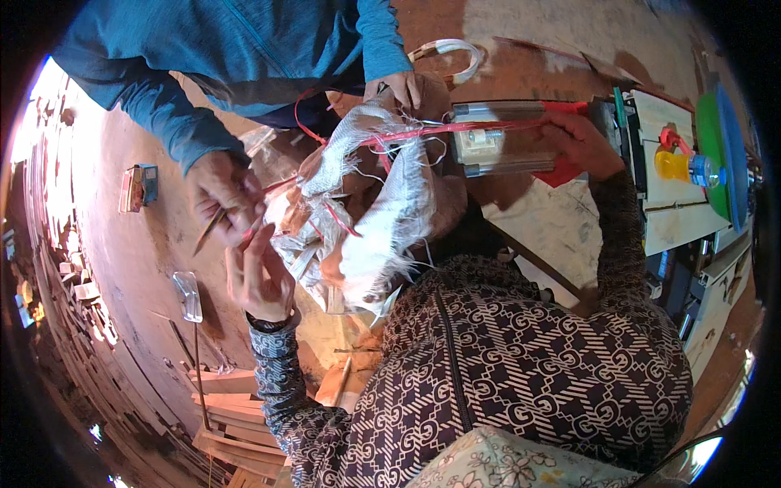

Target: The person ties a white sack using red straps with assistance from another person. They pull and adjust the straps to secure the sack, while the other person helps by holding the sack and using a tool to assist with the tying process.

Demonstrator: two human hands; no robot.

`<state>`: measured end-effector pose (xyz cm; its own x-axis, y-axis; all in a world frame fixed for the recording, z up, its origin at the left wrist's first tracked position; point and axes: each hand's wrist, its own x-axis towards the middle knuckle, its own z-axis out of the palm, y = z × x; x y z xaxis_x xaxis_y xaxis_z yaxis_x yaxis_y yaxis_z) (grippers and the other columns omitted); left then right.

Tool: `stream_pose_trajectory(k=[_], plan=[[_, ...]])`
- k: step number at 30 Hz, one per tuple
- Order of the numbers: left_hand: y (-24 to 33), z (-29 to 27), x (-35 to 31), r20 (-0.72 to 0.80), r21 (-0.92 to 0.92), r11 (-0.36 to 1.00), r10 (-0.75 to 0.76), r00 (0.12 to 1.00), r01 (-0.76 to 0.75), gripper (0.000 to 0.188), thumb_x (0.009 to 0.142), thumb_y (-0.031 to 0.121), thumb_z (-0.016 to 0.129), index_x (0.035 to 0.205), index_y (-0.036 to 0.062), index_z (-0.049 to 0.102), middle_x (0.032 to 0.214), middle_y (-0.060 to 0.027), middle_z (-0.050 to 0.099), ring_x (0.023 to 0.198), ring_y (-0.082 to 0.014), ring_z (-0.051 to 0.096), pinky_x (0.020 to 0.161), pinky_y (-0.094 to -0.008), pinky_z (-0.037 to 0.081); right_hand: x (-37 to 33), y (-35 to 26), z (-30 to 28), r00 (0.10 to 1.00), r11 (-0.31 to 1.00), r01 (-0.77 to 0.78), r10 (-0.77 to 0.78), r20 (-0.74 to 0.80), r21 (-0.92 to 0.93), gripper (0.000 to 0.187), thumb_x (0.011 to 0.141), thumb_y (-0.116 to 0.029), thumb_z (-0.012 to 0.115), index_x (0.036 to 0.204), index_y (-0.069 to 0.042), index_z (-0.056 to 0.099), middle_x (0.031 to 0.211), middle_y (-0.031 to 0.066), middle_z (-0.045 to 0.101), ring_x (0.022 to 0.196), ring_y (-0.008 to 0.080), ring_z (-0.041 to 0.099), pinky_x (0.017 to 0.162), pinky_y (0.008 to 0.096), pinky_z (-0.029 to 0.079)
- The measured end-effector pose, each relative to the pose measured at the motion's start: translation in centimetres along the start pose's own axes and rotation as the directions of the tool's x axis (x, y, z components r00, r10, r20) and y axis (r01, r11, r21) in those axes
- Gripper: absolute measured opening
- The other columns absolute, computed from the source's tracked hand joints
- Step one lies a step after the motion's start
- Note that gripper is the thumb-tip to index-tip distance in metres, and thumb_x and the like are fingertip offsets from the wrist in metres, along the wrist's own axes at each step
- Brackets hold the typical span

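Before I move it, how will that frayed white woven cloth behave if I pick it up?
The white woven cloth will probably flop, since it lies in loose folds. Its edges may snag or shed threads, as long strands stick out. It could drag on the red strap, which seems to cross it.

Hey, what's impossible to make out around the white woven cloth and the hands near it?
All in the head view:
What lies under the white woven cloth: its folds cover it.
The rest of the pointed tool: inside the co-worker's blurred hand.
Whether your left hand grips anything: its fingertips blur.
The co-worker's head: cut off by the upper edge.
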<state>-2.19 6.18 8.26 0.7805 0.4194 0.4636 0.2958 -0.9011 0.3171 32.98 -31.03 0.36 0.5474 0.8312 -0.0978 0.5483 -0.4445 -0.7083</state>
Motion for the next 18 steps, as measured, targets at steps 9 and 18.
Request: stream_pose_trajectory(k=[9, 18], plan=[[-4.7, 1.3, -1.4, 0.269, -0.404, 0.755, -0.442, 0.856, 0.517, 0.041, 0.092, 0.02, 0.07, 0.122, -0.004, 0.056, 0.102, -0.0112, 0.068, 0.083, -0.0138, 0.063, 0.07, -0.0279, 0.051, -1.9, -0.1, -0.2, 0.973, 0.962, -0.186, 0.209, -0.102, 0.2, 0.018, 0.101, -0.017, 0.05, 0.097, -0.001, 0.059, 0.085, 0.0001, 0.057, 0.079, 0.0075, 0.05, 0.074, 0.0251, 0.042], [-14.7, -4.3, -4.6, -0.337, -0.29, 0.92, -0.355, 0.872, 0.263, 0.027, 0.094, 0.023, 0.064, 0.106, -0.0004, 0.061, 0.087, -0.0088, 0.065, 0.067, -0.0117, 0.061, 0.058, -0.0224, 0.045, -4.4, -0.6, -1.8, 0.928, 0.926, -0.322, 0.35, -0.131, 0.195, 0.029, 0.101, -0.026, 0.054, 0.103, 0.001, 0.064, 0.087, 0.0015, 0.063, 0.08, 0.0087, 0.053, 0.075, 0.0281, 0.046]])
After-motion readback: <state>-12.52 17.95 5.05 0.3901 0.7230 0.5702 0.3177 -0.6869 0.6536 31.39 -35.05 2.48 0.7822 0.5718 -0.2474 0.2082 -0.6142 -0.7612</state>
